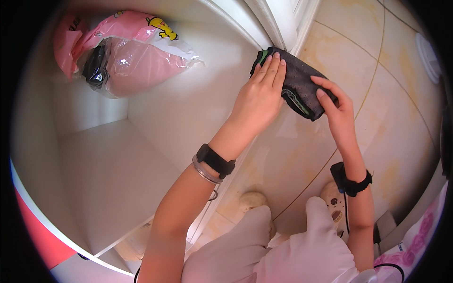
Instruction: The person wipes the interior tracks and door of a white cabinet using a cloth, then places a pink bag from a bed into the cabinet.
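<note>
A dark grey cloth [300,76] with black edging and green showing at its folds is folded over on itself. It lies against the bottom corner of a white cabinet panel, above the tiled floor. My left hand [262,92] is laid over the cloth's left part, fingers extended along it and the thumb hidden. At the right end, my right hand [338,100] pinches the cloth between thumb and fingers. Both wrists wear black straps, and a silver bangle circles the left one.
An open white cabinet compartment [106,169] is on the left, holding a pink and clear plastic bag [141,67] with soft contents. White door panels [269,24] stand at the top. Marbled tiles [382,106] cover the floor. My slippers [332,201] are below, and a cable hangs from the right wrist strap.
</note>
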Demonstrator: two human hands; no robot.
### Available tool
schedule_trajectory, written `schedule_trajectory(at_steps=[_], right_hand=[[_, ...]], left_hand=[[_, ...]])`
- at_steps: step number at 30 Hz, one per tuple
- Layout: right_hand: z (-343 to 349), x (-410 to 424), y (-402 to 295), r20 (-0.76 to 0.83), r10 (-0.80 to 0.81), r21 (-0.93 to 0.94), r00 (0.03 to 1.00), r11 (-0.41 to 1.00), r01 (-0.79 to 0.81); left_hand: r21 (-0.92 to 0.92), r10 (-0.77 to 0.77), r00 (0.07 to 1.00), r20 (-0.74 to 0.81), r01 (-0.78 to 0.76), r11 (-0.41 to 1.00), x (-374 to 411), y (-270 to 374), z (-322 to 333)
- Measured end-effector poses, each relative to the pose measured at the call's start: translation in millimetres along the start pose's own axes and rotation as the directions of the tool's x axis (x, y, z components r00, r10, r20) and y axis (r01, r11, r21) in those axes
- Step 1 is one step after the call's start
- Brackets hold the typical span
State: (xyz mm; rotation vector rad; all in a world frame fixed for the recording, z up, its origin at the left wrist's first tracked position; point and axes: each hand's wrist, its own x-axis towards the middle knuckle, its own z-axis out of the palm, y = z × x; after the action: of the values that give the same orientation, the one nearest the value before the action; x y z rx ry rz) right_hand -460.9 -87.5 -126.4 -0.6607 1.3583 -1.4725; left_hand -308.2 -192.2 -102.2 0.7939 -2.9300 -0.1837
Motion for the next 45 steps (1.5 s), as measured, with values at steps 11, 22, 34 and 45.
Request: schedule_trajectory(at_steps=[11,22,34,45], right_hand=[[-4.4,-21.2,22.5,-0.049,0.053,-0.058,0.997,0.997,-0.056],[2.3,-14.3,13.7,-0.063,0.019,-0.057,0.998,0.998,-0.023],[16.8,-43.3,30.1,0.103,0.081,-0.098,0.991,0.993,-0.071],[51.3,-121.6,42.1,0.503,0.202,-0.22,0.841,0.97,-0.101]], left_hand=[[0.006,0.029,0.999,0.029,-0.029,1.0,-3.8,7.4,7.7],[-0.004,0.068,0.998,-0.013,-0.068,0.998,-4.6,-1.3,15.4],[-0.065,-0.092,0.987,0.132,0.101,0.993,-69.4,23.2,2.4],[0.038,-0.275,0.891,0.36,0.281,0.959,-208.4,57.9,-13.9]])
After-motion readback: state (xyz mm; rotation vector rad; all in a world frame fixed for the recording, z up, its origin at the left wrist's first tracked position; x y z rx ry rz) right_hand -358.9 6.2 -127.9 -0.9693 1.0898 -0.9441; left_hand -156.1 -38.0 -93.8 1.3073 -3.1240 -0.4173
